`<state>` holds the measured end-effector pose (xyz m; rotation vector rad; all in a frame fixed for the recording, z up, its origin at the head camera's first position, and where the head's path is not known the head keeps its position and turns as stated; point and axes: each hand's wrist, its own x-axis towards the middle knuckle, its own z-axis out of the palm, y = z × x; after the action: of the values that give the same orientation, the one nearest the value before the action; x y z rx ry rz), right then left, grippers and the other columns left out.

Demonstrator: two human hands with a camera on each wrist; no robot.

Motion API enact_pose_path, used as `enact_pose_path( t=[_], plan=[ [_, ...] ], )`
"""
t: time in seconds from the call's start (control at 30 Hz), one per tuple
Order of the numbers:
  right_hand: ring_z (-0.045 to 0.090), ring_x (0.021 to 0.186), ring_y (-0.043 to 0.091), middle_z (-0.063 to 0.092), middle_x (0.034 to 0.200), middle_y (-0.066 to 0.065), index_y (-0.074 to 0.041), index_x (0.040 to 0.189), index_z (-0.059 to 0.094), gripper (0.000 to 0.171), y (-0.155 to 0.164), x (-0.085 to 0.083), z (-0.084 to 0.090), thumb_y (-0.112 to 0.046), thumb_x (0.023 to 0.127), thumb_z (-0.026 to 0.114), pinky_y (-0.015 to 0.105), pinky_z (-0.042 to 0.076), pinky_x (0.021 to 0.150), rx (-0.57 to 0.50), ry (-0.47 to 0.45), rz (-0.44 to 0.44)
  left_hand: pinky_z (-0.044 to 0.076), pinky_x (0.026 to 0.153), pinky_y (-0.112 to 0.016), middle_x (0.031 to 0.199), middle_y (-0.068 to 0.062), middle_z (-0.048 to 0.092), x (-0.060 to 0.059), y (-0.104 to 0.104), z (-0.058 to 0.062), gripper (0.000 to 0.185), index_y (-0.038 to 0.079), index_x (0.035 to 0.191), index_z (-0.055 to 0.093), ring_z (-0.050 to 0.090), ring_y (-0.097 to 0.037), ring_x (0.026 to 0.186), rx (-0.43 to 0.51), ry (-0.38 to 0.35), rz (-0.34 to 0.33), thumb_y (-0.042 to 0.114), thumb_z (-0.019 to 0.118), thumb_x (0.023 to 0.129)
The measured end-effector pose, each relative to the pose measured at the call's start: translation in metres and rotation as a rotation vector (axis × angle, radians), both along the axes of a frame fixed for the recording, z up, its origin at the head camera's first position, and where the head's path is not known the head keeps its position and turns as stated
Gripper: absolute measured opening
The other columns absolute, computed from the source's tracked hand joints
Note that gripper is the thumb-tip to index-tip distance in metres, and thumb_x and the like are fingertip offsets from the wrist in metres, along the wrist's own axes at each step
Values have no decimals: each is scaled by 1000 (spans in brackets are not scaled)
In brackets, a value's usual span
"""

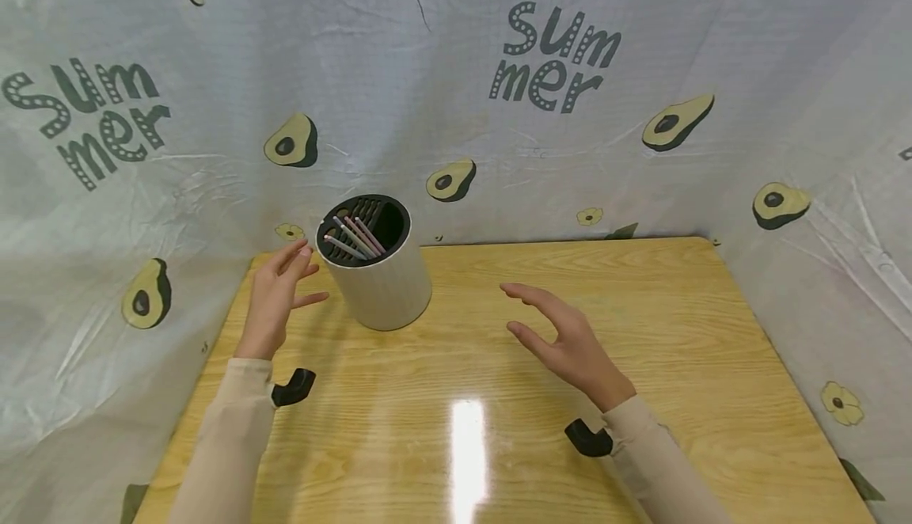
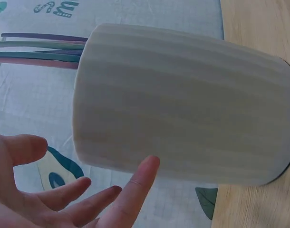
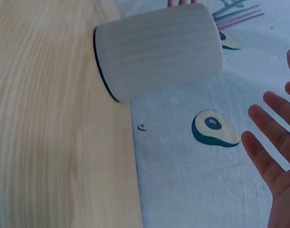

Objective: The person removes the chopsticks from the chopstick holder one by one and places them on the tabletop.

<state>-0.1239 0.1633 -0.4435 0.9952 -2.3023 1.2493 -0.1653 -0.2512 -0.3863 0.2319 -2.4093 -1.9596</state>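
Observation:
A white, ribbed round pen holder [image 1: 382, 290] with a black slotted top [image 1: 390, 223] stands upright near the back left of the table. Several slim, pastel-coloured pencil-like sticks [image 1: 354, 237] lean in its slots and poke out above the rim. Just left of the holder is my left hand [image 1: 276, 293], fingers spread and loosely bent, holding nothing. In the left wrist view, one fingertip [image 2: 149, 164] overlaps the holder's side. My right hand [image 1: 563, 340] hovers over the right part of the table, with thumb and fingers apart and nothing between them.
The wooden table [image 1: 399, 421] has a bright glare spot near its front middle. A pale cloth [image 1: 385, 104] printed with avocados and lettering hangs behind and along both sides. Each wrist carries a black mount [image 1: 294, 387].

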Motion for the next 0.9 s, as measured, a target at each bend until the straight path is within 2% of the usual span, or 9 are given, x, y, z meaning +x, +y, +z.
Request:
enact_pose_path(
  t=[0.07, 0.2, 0.27, 0.37, 0.53, 0.67, 0.9],
  plan=[
    [61, 134, 23, 62, 149, 8, -11, 152, 54, 63, -5, -2, 3, -3, 94, 75, 31, 50, 111, -1, -13, 8, 64, 74, -25, 169, -21, 31, -5, 3, 1, 69, 13, 166, 29, 46, -36, 141, 11, -25, -9, 46, 49, 109],
    [61, 133, 21, 62, 148, 6, -12, 152, 54, 60, -14, -7, 9, -5, 95, 74, 35, 52, 109, -7, -26, 24, 64, 75, -26, 167, -20, 32, -14, 7, 3, 70, 14, 167, 26, 51, -24, 131, 16, -62, -7, 47, 48, 108],
    [62, 132, 22, 63, 146, 9, -11, 151, 55, 59, -18, -10, 11, -5, 95, 74, 37, 53, 108, -17, -24, 38, 64, 75, -27, 167, -20, 32, -18, 10, 3, 71, 14, 167, 25, 50, -22, 129, 8, -70, -6, 47, 48, 108],
    [62, 132, 22, 64, 145, 11, -10, 150, 56, 57, -24, -14, 13, -5, 96, 74, 39, 53, 107, -31, -23, 52, 64, 74, -28, 167, -20, 32, -23, 14, 4, 72, 13, 167, 24, 46, -30, 135, -6, -87, -9, 47, 47, 108],
    [62, 132, 21, 65, 145, 9, -11, 149, 56, 54, -36, -20, 17, -8, 98, 72, 43, 54, 106, -46, -36, 63, 65, 77, -31, 171, -18, 27, -29, 18, 7, 70, 15, 168, 21, 41, -44, 144, -40, -140, -50, 46, 45, 109],
    [63, 132, 21, 65, 144, 9, -9, 148, 57, 52, -46, -26, 23, -9, 98, 72, 41, 54, 107, -49, -29, 81, 64, 86, -39, 172, -17, 24, -32, 19, 7, 70, 15, 168, 19, 38, -46, 148, -56, -170, -81, 43, 45, 110],
    [65, 128, 20, 67, 142, 10, -8, 146, 59, 50, -65, -37, 31, -10, 98, 72, 39, 54, 107, -64, -30, 117, 64, 86, -39, 171, -17, 27, -35, 16, 3, 68, 18, 168, 22, 39, -45, 146, -63, -176, -84, 44, 45, 110]
  ],
)
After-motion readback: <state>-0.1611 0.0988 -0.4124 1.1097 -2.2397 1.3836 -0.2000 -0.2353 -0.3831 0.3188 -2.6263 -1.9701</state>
